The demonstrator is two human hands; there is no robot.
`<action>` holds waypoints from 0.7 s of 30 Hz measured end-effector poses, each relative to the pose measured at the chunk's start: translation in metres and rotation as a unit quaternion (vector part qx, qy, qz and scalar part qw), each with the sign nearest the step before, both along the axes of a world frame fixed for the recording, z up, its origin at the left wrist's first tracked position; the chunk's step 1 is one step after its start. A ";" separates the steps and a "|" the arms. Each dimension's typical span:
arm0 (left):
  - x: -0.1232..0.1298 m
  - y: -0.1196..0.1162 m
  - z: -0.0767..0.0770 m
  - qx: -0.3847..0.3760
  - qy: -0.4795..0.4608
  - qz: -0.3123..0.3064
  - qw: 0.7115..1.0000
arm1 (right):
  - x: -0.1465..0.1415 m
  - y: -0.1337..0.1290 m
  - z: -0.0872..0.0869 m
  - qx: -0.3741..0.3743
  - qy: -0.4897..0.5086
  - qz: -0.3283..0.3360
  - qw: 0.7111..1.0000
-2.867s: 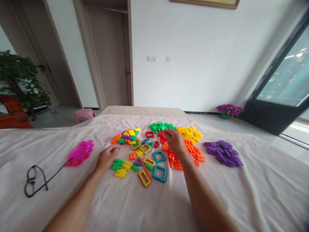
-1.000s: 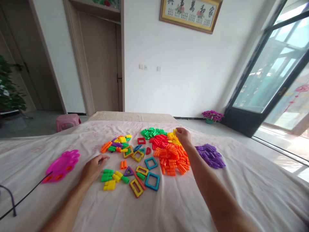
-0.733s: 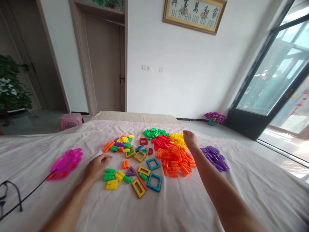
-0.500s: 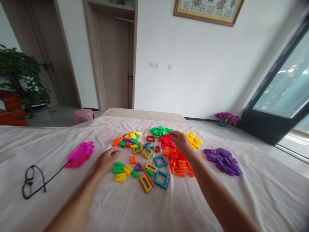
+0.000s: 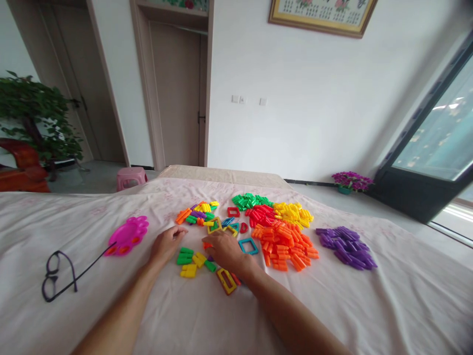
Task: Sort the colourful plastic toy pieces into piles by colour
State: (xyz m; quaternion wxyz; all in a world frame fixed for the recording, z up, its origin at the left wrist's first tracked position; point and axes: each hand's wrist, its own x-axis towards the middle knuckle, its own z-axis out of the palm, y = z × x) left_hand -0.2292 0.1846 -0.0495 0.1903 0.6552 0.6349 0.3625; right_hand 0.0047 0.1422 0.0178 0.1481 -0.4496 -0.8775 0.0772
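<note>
My left hand (image 5: 167, 242) rests on the cloth, left of the loose pieces. Its fingers are loosely bent, the thumb a little apart, and no piece shows between them. Lower in the middle, my right hand (image 5: 227, 250) has its fingertips closed on a small orange plastic building block (image 5: 207, 245), mostly covered by the fingers. Close by lie green blocks (image 5: 185, 256), yellow blocks (image 5: 188, 270) and a yellow rectangular frame tile (image 5: 226, 281). A blue square tile (image 5: 248, 240) sits right of the hand. My right hand and forearm hide other tiles.
Sorted piles of green (image 5: 251, 201), red (image 5: 261, 215), yellow (image 5: 293, 214), orange (image 5: 284, 244) and purple blocks (image 5: 347, 246) lie centre to right. A mixed-colour heap (image 5: 198, 213) lies behind my left hand. Leftward are a pink paw-shaped tray (image 5: 125, 235) and eyeglasses (image 5: 55, 276).
My right hand has moved from the red and green piles down and left onto the orange block. My left hand stays in about the same place; the view has shifted slightly.
</note>
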 end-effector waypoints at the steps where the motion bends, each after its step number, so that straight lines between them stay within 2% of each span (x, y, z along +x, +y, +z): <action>1: 0.000 0.000 0.000 -0.001 0.000 0.000 1.000 | -0.003 0.000 -0.002 0.002 -0.010 -0.004 1.000; 7: -0.002 0.001 -0.001 -0.004 -0.001 -0.006 1.000 | -0.007 -0.001 -0.006 0.012 -0.020 -0.057 0.998; 12: -0.001 0.002 -0.003 -0.003 -0.001 -0.009 1.000 | -0.003 -0.005 -0.003 0.015 -0.034 -0.025 0.999; 16: -0.002 0.003 -0.004 -0.002 0.004 -0.009 1.000 | 0.000 -0.006 -0.008 0.029 0.003 -0.013 0.999; 21: -0.003 0.003 -0.004 -0.004 0.002 -0.010 1.000 | 0.002 -0.004 -0.015 0.019 0.079 -0.040 0.996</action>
